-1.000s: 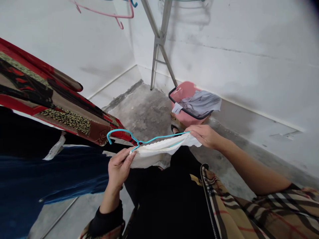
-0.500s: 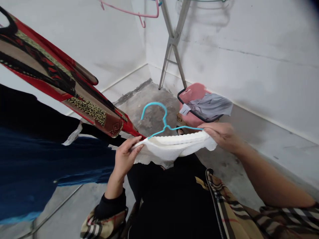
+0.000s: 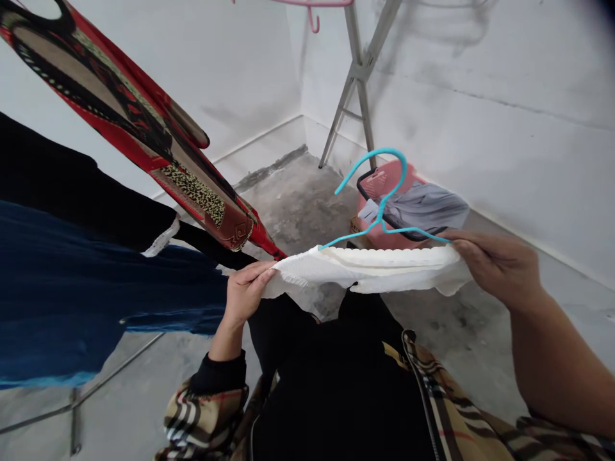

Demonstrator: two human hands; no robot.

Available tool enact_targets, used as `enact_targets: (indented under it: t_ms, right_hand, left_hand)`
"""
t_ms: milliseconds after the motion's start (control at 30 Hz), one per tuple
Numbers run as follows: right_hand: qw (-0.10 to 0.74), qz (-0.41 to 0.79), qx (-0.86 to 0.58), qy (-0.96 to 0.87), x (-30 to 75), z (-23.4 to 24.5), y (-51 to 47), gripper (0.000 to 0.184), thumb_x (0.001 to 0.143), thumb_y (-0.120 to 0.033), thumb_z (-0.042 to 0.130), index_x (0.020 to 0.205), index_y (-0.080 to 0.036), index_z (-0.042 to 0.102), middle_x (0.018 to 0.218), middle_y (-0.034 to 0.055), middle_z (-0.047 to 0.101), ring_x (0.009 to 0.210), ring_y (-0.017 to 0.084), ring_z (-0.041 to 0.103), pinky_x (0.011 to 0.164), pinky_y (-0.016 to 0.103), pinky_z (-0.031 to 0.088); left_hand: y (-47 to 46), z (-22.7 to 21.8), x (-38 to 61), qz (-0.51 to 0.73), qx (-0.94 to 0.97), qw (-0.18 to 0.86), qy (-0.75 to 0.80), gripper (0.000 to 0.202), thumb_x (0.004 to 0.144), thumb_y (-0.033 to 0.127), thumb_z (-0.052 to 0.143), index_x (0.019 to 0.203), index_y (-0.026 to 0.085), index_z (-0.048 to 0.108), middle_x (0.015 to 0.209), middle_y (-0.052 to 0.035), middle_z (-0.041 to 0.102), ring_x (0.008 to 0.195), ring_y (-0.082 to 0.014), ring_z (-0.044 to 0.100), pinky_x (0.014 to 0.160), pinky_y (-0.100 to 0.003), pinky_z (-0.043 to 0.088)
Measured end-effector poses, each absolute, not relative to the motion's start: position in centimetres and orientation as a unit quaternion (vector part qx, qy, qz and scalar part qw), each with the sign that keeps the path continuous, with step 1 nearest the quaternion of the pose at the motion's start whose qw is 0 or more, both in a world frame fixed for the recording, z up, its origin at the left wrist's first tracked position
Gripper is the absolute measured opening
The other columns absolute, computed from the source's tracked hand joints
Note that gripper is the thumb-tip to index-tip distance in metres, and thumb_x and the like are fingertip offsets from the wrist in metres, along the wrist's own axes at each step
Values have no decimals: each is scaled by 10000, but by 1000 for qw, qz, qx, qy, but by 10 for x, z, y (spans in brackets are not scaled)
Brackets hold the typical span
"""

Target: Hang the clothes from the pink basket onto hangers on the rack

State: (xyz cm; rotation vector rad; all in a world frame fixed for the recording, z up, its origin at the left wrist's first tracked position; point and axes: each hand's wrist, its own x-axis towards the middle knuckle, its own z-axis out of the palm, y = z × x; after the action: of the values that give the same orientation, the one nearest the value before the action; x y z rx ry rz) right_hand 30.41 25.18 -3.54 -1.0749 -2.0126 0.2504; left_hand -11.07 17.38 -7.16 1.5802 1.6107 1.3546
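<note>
A white garment [image 3: 398,272] with a gathered, ruffled upper edge stretches between my two hands. The blue hanger [image 3: 383,211] sits inside its opening, with the hook standing up above the cloth and both arms running down into it. My left hand [image 3: 247,288] pinches the left end of the white cloth between thumb and fingers. At the other end, my right hand [image 3: 502,266] is closed on the garment's corner together with the tip of the hanger's right arm. The hanger's lower part is hidden in the cloth.
A pink basket [image 3: 384,176] holding grey cloth stands by the wall. Behind it rise the legs of a metal rack [image 3: 358,77], with a pink hanger [image 3: 314,22] at the top. On the left hang a red patterned garment [image 3: 192,192] and dark blue clothing [image 3: 120,288].
My right hand has moved right and pulled the white garment wider. The hanger has shifted right, and its hook stands higher. My view has turned slightly.
</note>
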Motion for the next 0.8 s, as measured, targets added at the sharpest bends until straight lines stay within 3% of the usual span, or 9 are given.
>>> enact_targets:
  t_ms: [200, 300, 400, 467, 533, 600, 700, 800]
  right_hand:
    - [435, 90, -459, -769, 315, -39, 248, 185, 912, -298, 585, 965, -293, 762, 844, 33, 769, 698, 160, 717, 606, 226, 545]
    - [439, 81, -468, -763, 316, -38, 244, 181, 915, -311, 585, 962, -311, 760, 822, 22, 767, 668, 155, 710, 580, 220, 543]
    - [411, 84, -464, -780, 310, -34, 236, 204, 927, -313, 563, 1015, -361, 740, 839, -1, 768, 677, 148, 714, 585, 214, 555]
    - [384, 96, -461, -794, 307, -30, 230, 233, 934, -333, 543, 1063, -420, 717, 879, -14, 770, 717, 155, 726, 630, 229, 583]
    - [352, 119, -450, -812, 311, -28, 226, 258, 923, -386, 548, 1119, -487, 680, 923, -21, 770, 748, 175, 736, 663, 256, 609]
    - [325, 152, -421, -833, 322, -29, 227, 316, 868, -473, 594, 1175, -530, 643, 946, -9, 769, 752, 214, 741, 650, 282, 625]
    - [312, 173, -383, -852, 342, -38, 234, 405, 778, -520, 636, 1177, -584, 622, 891, 18, 769, 686, 270, 729, 550, 298, 608]
    - [329, 173, -409, -834, 350, -44, 242, 373, 787, -494, 565, 1119, -660, 604, 789, 14, 762, 606, 285, 708, 471, 298, 558]
  left_hand:
    - [173, -86, -111, 554, 477, 256, 633, 324, 851, 461, 645, 914, 167, 768, 960, -94, 767, 906, -219, 708, 830, -347, 570]
    - [173, -87, -105, 579, 479, 168, 638, 352, 896, 420, 606, 1142, 183, 689, 1192, -115, 701, 1110, -220, 650, 971, -378, 513]
    - [174, -84, -89, 510, 607, 58, 607, 466, 858, 377, 674, 1288, 216, 596, 1361, -121, 593, 1277, -245, 533, 1084, -432, 417]
    - [175, -81, -77, 454, 675, 36, 580, 436, 864, 381, 668, 1265, 217, 616, 1280, -119, 638, 1218, -246, 560, 1052, -428, 429]
    - [177, -79, -67, 440, 690, 51, 573, 322, 921, 392, 581, 1173, 216, 677, 1044, -94, 711, 990, -210, 632, 909, -377, 490]
    - [181, -77, -63, 455, 672, 77, 580, 302, 960, 394, 504, 1065, 218, 726, 841, -62, 704, 789, -176, 618, 775, -335, 497]
    - [187, -73, -64, 490, 642, 115, 579, 303, 957, 398, 508, 995, 218, 749, 787, -53, 692, 730, -169, 600, 720, -320, 492]
    - [193, -70, -65, 515, 629, 121, 570, 282, 950, 392, 526, 982, 222, 749, 793, -54, 697, 740, -173, 608, 730, -326, 497]
